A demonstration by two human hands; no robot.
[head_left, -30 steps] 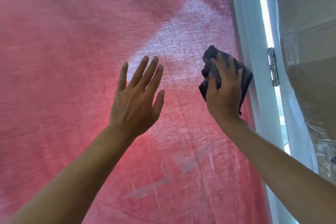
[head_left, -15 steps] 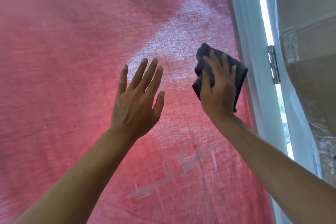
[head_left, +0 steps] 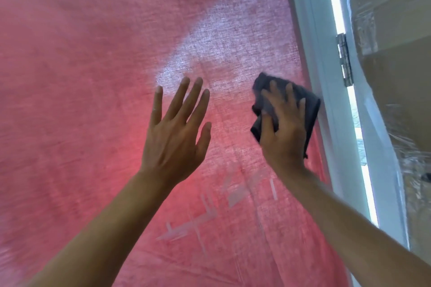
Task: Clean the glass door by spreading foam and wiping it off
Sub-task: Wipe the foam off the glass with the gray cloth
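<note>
The glass door (head_left: 81,65) fills the view, with red woven fabric showing behind it. A pale hazy patch (head_left: 221,37) lies on the upper middle of the glass. Thin white streaks (head_left: 191,223) mark it lower down. My right hand (head_left: 284,137) presses a dark grey cloth (head_left: 310,105) against the pane close to the door's right edge, fingers spread over it and the thumb pinching a fold. My left hand (head_left: 175,137) is raised to the left of the cloth, fingers straight and slightly spread, holding nothing. Whether its palm touches the glass is unclear.
A white door frame (head_left: 326,100) runs down the right side, with a metal hinge (head_left: 344,60) on it and a bright gap of daylight beside it. Further right stands something brown wrapped in clear plastic film (head_left: 396,77).
My right hand has slid the cloth a little left, then down and back toward the frame. My left hand has stayed where it was.
</note>
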